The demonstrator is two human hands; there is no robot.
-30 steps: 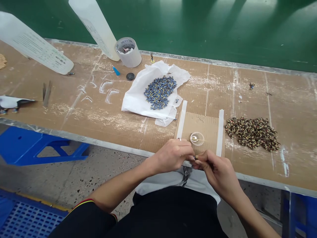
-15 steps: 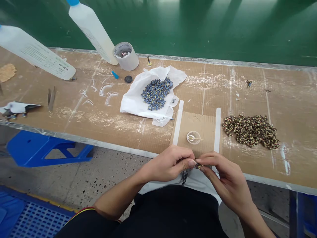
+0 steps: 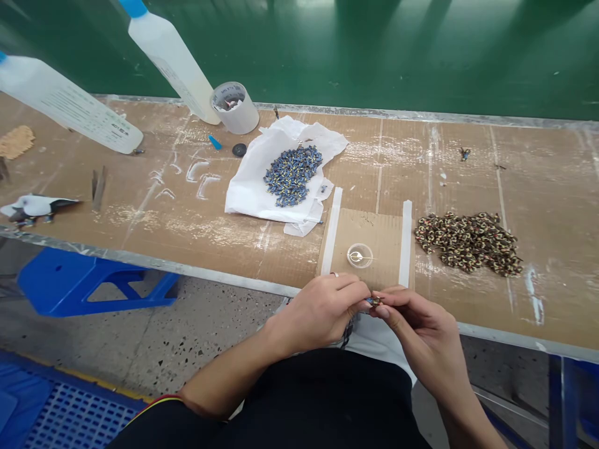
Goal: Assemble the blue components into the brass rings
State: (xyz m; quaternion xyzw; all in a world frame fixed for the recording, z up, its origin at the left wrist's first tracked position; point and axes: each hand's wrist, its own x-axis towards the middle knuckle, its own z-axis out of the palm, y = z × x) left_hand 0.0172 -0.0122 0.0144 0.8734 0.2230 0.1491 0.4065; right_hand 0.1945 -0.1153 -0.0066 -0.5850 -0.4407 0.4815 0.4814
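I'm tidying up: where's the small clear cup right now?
In the head view, the clear cup sits on the cardboard between white tape strips, just beyond the left hand and left of the brown pile.

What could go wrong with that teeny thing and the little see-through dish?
The tiny piece pinched between the left hand and right hand might slip and drop, perhaps to the floor, since it's near the table's front edge.

A hand might also bump the clear dish close by and tip it.
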